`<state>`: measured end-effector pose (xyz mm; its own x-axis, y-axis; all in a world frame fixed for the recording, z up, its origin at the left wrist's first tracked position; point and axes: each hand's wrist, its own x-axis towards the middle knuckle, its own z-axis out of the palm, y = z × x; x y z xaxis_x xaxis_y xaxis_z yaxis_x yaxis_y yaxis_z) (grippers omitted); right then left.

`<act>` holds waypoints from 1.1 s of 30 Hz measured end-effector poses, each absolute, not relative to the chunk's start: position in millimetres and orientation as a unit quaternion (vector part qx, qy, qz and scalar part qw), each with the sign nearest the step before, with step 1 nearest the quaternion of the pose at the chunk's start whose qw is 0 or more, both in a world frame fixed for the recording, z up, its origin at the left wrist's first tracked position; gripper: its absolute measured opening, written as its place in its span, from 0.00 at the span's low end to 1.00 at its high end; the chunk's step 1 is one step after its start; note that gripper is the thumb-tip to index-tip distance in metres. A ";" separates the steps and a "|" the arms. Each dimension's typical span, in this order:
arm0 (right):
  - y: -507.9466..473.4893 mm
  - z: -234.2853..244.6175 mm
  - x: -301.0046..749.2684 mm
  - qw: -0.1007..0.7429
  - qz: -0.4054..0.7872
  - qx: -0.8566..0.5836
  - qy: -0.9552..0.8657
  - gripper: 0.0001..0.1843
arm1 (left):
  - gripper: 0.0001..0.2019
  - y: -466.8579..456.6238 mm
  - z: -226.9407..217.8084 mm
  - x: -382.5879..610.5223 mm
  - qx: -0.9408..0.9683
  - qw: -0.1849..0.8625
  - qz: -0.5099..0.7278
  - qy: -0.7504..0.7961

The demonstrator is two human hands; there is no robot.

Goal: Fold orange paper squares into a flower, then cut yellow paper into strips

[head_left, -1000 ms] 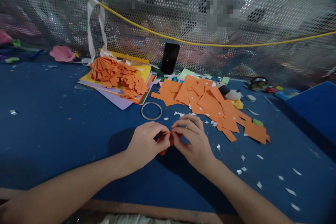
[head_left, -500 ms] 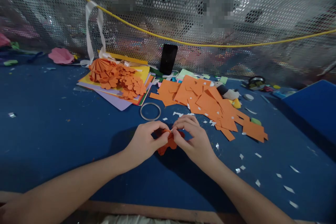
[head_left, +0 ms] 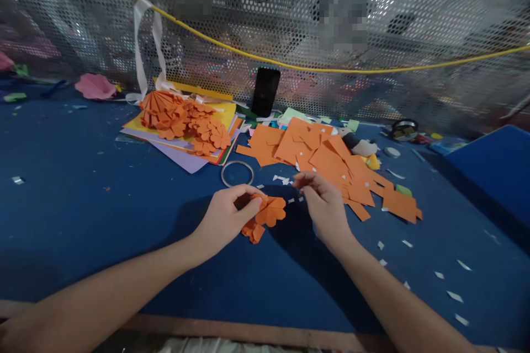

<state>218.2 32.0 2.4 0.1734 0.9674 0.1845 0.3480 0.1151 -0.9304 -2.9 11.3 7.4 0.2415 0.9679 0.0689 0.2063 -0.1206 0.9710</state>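
Observation:
My left hand (head_left: 223, 219) pinches an orange paper flower (head_left: 273, 212) at its left edge, thumb on top. Below it shows another folded orange paper piece (head_left: 254, 233); whether the two are joined I cannot tell. To the right, apart from the flower, my right hand (head_left: 330, 210) has its thumb and fingertips drawn together. What they hold, if anything, is too small to make out. Beyond my left hand lies a roll of thin tape (head_left: 237, 175), flat on the blue table (head_left: 136, 215).
Finished orange paper flowers (head_left: 186, 121) rest on stacked coloured paper (head_left: 178, 157) at the back left. Orange paper offcuts (head_left: 318, 149) spread behind my right hand. White scraps (head_left: 455, 297) dot the right side. A phone (head_left: 265, 91) leans against perforated mesh, and a blue panel (head_left: 497, 168) stands far right.
My right hand has moved away to the right from the flower. The flower in my left hand now shows its petals, turned more towards me.

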 end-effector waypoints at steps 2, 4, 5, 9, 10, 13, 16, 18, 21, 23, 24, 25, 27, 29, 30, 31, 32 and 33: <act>28.2 6.9 216.9 0.528 0.294 -0.538 -0.588 0.13 | 0.08 11.7 5.6 -2.9 0.630 0.472 0.401 0.469; 20.7 15.6 212.0 0.527 0.277 -0.475 -0.648 0.15 | 0.07 11.9 5.1 -2.5 0.636 0.464 0.397 0.473; 16.7 20.2 208.9 0.506 0.271 -0.450 -0.683 0.16 | 0.07 11.9 5.4 -2.3 0.638 0.461 0.395 0.474; 7.6 29.3 198.3 0.415 0.227 -0.423 -0.773 0.13 | 0.07 12.3 7.8 -2.3 0.647 0.458 0.394 0.465; 7.5 28.7 196.9 0.404 0.210 -0.426 -0.782 0.11 | 0.07 12.5 8.2 -2.5 0.648 0.458 0.394 0.463; 9.9 23.8 195.5 0.391 0.173 -0.435 -0.793 0.08 | 0.08 13.4 7.9 -2.8 0.645 0.464 0.397 0.459; 12.5 20.6 195.7 0.385 0.163 -0.443 -0.793 0.06 | 0.09 14.0 6.1 -2.3 0.642 0.478 0.395 0.451; 13.3 20.6 195.7 0.383 0.163 -0.447 -0.792 0.06 | 0.09 13.8 5.0 -1.9 0.644 0.487 0.389 0.444; 13.2 22.0 195.7 0.382 0.178 -0.452 -0.786 0.06 | 0.09 12.6 4.7 -1.6 0.647 0.495 0.383 0.436; 12.6 22.6 195.9 0.383 0.196 -0.456 -0.779 0.05 | 0.09 12.1 5.1 -1.5 0.648 0.494 0.381 0.437; 12.3 22.6 196.0 0.385 0.204 -0.457 -0.775 0.04 | 0.09 12.0 5.3 -1.5 0.647 0.493 0.381 0.440; 12.0 22.5 196.1 0.387 0.212 -0.459 -0.771 0.04 | 0.09 12.0 5.6 -1.4 0.646 0.492 0.380 0.442; 11.6 22.0 195.8 0.391 0.223 -0.462 -0.764 0.04 | 0.09 12.1 6.1 -1.2 0.646 0.490 0.382 0.444; 11.6 21.6 195.2 0.393 0.232 -0.464 -0.759 0.04 | 0.08 12.1 6.6 -0.8 0.652 0.482 0.382 0.443; 11.7 21.6 194.9 0.393 0.237 -0.466 -0.757 0.04 | 0.08 11.9 6.9 -0.5 0.658 0.475 0.382 0.441; 11.9 21.5 194.6 0.394 0.243 -0.469 -0.752 0.04 | 0.08 11.6 7.3 -0.2 0.663 0.468 0.384 0.441; 12.2 21.5 194.6 0.399 0.249 -0.472 -0.746 0.04 | 0.07 11.2 7.5 0.1 0.663 0.461 0.390 0.442; 12.6 21.4 194.7 0.405 0.256 -0.475 -0.738 0.04 | 0.08 10.8 7.6 0.4 0.660 0.460 0.396 0.443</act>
<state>194.7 12.6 21.4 -0.2208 0.9090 0.3534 0.4941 0.4166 -0.7631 0.4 10.8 7.6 0.2936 0.9489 0.1156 0.2205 -0.1849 0.9577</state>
